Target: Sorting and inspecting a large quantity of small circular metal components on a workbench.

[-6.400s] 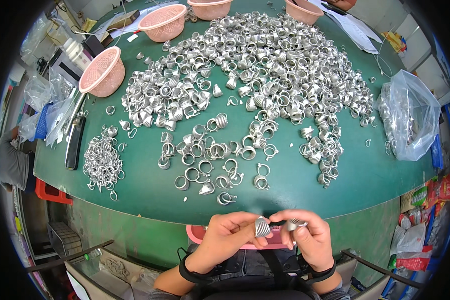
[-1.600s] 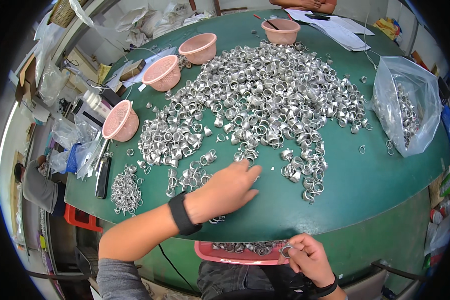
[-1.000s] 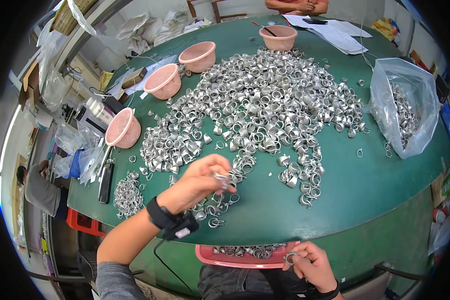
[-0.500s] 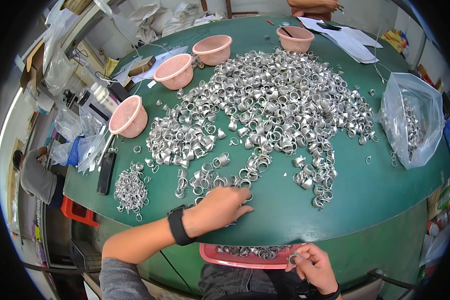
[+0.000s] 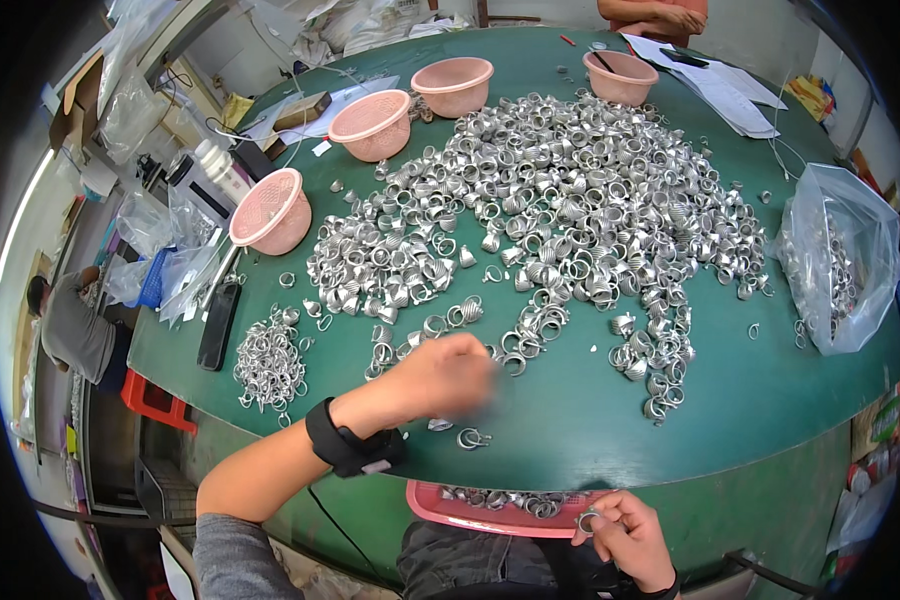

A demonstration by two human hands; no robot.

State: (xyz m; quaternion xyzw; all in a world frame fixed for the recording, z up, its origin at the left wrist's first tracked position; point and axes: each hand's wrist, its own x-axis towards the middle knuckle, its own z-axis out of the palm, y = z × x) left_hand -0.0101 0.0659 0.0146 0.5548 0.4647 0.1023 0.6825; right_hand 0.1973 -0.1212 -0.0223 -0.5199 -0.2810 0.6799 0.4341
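Head view: the left hand (image 5: 445, 375), a black band at its wrist, hovers blurred over the green table (image 5: 590, 420) at the near edge of the big heap of silvery metal coil rings (image 5: 560, 210); whether it grips anything cannot be told. One loose ring (image 5: 472, 438) lies just beside it. The right hand (image 5: 625, 530) pinches a small silvery ring (image 5: 588, 519) at the rim of the pink tray (image 5: 470, 512) of rings below the table edge.

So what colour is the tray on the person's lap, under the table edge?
Pink, a shallow tray holding metal rings, seen in the head view.
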